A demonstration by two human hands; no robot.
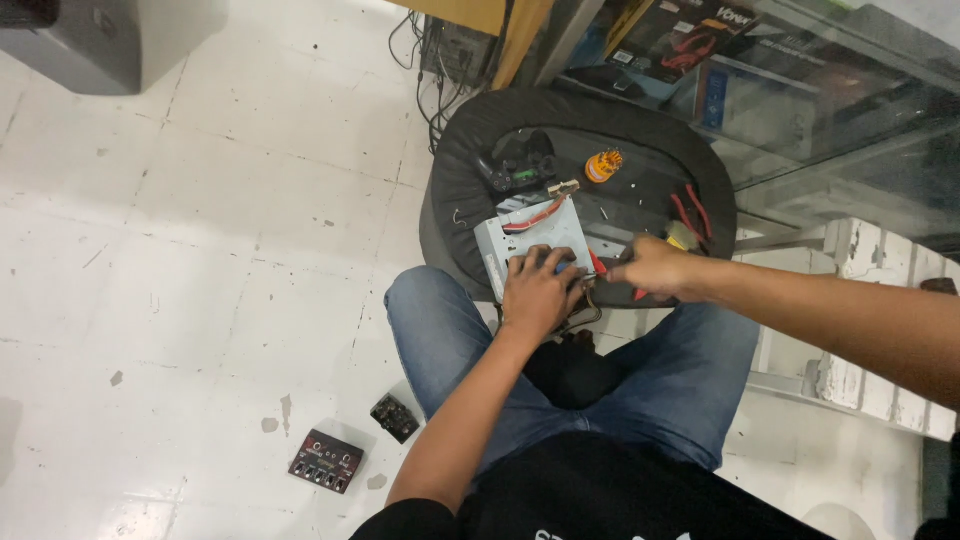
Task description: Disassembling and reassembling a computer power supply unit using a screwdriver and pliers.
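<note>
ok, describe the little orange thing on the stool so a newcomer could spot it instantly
Start at the round black stool in front of the seated person's knees. Look at its far side, beyond the grey metal box under the left hand. The orange screwdriver-bit holder stands there alone, the only bright orange, round thing; the pliers nearby are red and long.

Bright overhd light; floor glare; edges sl. warped

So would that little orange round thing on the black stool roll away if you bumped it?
Probably. The orange round thing looks short and rounded, standing free on the black stool, so a nudge might tip it. The padded seat seems to dip, which may stop it rolling far. It looks light.
</note>
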